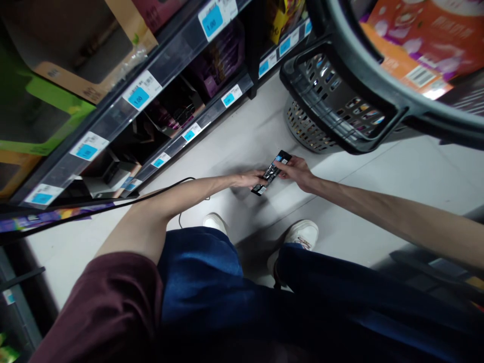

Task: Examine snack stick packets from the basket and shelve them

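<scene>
Low over the floor, a narrow black packet (271, 174) with pale print and a small blue patch is held between both hands; its exact kind is too small to tell. My left hand (250, 179) pinches the packet's lower-left part from the side. Closed on its upper-right end is my right hand (298, 172), thumb on top of the face. The packet lies slanted, with its printed face up toward me.
Shelves with blue-and-white price tags (138, 97) and boxed goods run along the left. A grey basket (302, 126) with a black handle and orange packages (419, 45) stands at upper right. My white shoes (302, 233) are below, and a black cable crosses my left arm.
</scene>
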